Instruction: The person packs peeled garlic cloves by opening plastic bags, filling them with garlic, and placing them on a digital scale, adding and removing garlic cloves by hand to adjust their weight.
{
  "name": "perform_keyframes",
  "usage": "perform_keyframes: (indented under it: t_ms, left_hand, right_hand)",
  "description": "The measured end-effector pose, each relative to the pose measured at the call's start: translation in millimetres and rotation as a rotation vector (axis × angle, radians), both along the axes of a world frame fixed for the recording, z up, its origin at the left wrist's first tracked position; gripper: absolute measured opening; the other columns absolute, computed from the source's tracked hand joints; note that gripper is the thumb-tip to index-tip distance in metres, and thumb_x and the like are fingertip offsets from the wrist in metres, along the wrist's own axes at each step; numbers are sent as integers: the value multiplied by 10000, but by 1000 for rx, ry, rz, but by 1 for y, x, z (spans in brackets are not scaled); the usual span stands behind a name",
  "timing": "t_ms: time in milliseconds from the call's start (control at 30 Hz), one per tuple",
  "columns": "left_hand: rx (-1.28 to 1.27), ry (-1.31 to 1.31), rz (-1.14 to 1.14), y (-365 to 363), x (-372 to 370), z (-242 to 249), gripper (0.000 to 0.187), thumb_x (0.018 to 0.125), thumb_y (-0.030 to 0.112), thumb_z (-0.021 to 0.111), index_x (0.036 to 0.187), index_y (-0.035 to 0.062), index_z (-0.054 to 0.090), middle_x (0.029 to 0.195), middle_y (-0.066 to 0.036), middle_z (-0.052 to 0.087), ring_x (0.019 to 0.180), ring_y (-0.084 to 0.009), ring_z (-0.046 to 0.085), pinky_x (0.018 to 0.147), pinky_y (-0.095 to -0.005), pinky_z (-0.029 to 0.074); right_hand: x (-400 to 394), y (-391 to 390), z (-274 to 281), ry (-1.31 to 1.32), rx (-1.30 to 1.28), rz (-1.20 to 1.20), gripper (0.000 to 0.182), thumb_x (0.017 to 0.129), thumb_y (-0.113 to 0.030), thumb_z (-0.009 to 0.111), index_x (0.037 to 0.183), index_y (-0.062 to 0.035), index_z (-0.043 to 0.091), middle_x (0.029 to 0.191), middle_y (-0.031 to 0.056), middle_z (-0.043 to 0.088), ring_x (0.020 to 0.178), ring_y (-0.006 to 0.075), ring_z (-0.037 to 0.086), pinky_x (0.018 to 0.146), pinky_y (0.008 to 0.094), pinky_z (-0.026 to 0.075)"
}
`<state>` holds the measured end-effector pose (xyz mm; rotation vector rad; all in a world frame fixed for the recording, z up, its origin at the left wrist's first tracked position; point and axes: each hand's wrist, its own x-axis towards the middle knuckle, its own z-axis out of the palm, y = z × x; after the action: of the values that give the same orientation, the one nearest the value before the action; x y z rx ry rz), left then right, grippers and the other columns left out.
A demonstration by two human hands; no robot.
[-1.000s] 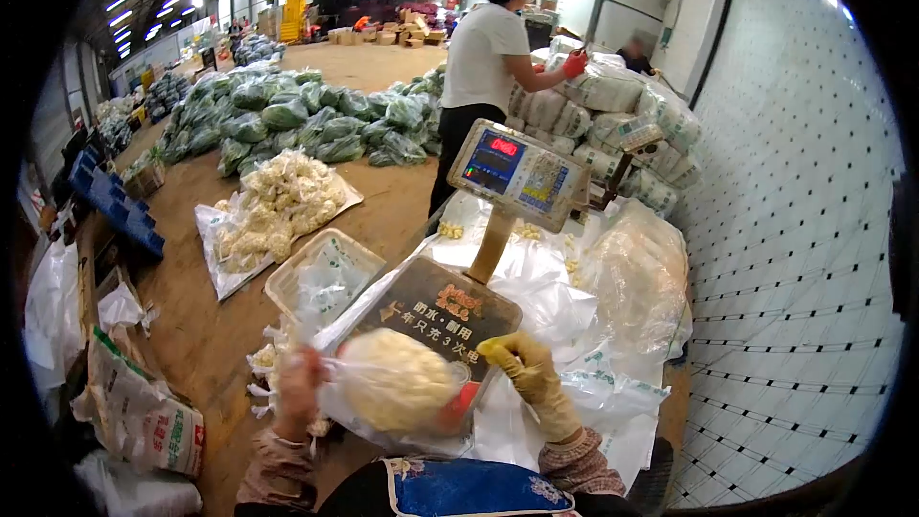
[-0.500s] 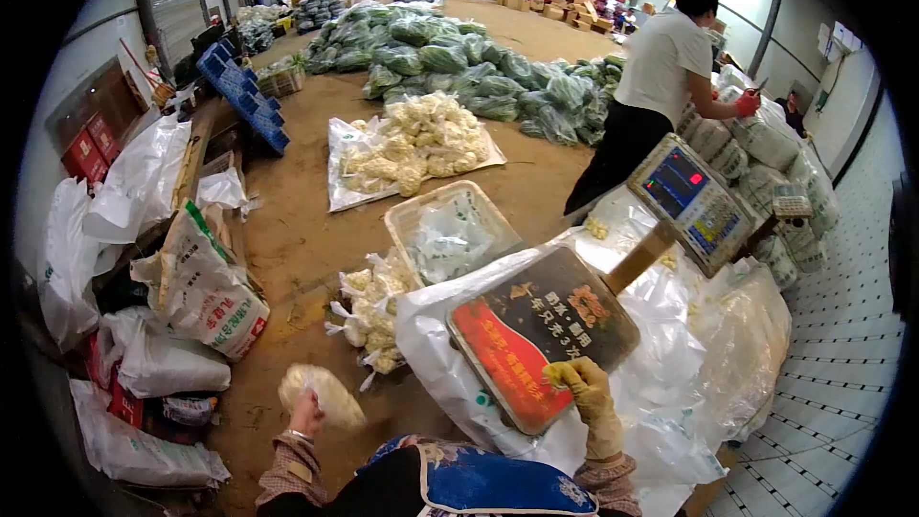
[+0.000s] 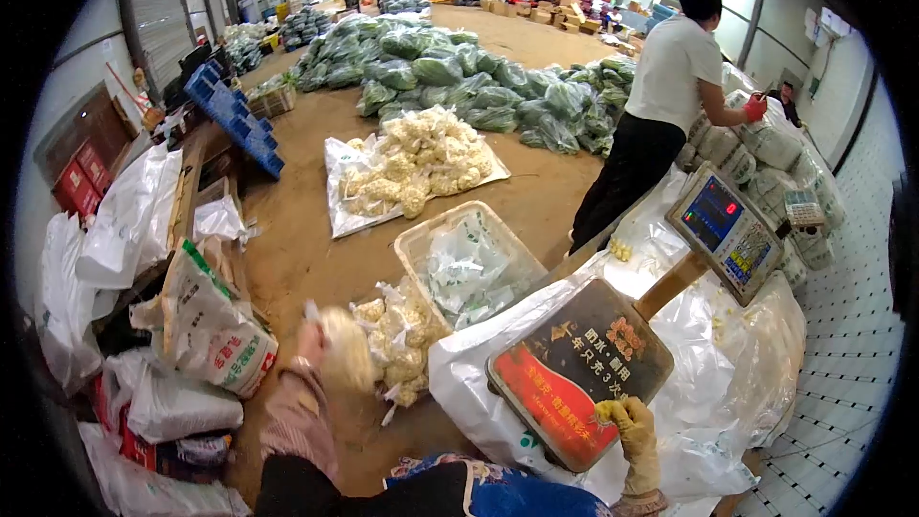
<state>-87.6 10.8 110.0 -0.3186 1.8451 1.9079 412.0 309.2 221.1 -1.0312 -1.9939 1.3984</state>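
My bare left hand (image 3: 312, 345) grips the top of a clear plastic bag of pale cream pieces (image 3: 347, 348), smeared by motion. It hangs beside a heap of similar filled bags (image 3: 400, 330) on the floor. My right hand (image 3: 630, 429), in a yellowish glove, is at the near right edge of a weighing scale (image 3: 565, 412), fingers curled together; I cannot tell whether they pinch anything. The scale's platform has a black and red printed face and carries no bag. Its lit display (image 3: 725, 230) stands on a post behind.
A white crate (image 3: 407, 247) holds plastic bags. Beyond lie a sheet piled with cream-filled bags (image 3: 421, 158) and a mound of green bagged produce (image 3: 421, 67). White sacks (image 3: 206, 325) line the left. A person (image 3: 661, 86) in red gloves stands right, by stacked packs (image 3: 775, 144).
My left hand has swung the bag up and forward, toward the heap beside the crate. My right hand stays at the scale's edge. The whole view has shifted slightly.
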Motion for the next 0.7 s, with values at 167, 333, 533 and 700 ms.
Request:
perform_keyframes:
  t_ms: [167, 333, 533, 700]
  left_hand:
    - [107, 945, 104, 116, -118, 165, 388, 831, 206, 509, 1141, 8, 387, 964, -63, 498, 847, -132, 485, 738, -255, 419]
    - [364, 820, -397, 181, -50, 182, 216, 833, 212, 521, 958, 37, 528, 826, -11, 523, 768, -103, 488, 665, -209, 405]
    - [179, 228, -896, 192, 82, 97, 247, 864, 252, 478, 983, 38, 512, 903, -37, 555, 815, -134, 550, 724, -263, 461]
    - [403, 87, -886, 181, 151, 98, 212, 863, 207, 480, 1001, 50, 514, 930, -46, 560, 821, -136, 561, 688, -244, 462]
  right_hand:
    - [15, -15, 1, -74, -29, -172, 217, 834, -180, 538, 724, 4, 566, 697, 59, 602, 632, 109, 538, 588, 228, 426]
    - [35, -32, -16, -162, -20, -218, 202, 817, -168, 554, 723, 6, 592, 706, 67, 622, 657, 120, 562, 608, 237, 440]
    - [52, -36, -3, -306, 57, -234, 201, 802, -181, 584, 704, -6, 589, 672, 38, 592, 603, 88, 505, 549, 221, 392]
    - [73, -38, -18, -232, 47, -200, 246, 761, -258, 617, 724, -14, 605, 664, 95, 592, 613, 159, 549, 555, 283, 426]
